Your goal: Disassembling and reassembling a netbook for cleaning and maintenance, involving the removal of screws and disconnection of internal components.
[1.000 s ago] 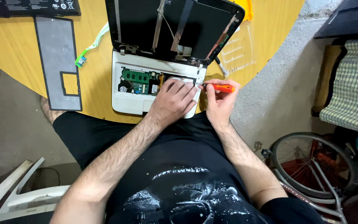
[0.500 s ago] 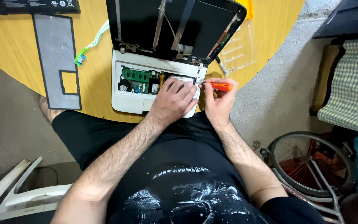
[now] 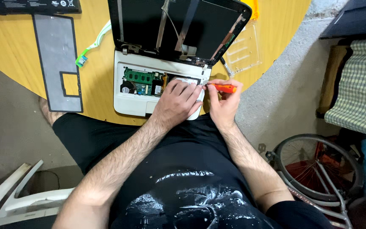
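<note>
Laptop (image 3: 149,91) teardown, inner screw stage.
My right hand (image 3: 222,104) fingers pinch orange screwdriver (image 3: 223,88); left hand (image 3: 176,101) flat, gripping nothing, bracing the base. Next: keep tip seated.

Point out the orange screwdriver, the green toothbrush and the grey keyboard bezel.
orange screwdriver (image 3: 224,88): head view, on its handle.
green toothbrush (image 3: 90,47): head view, on its handle.
grey keyboard bezel (image 3: 52,51): head view, on its flat upper panel.

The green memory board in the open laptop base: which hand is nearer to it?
Left. The left hand rests on the white laptop base just right of the green memory board. The right hand holds an orange screwdriver at the base's right edge, farther off.
</note>
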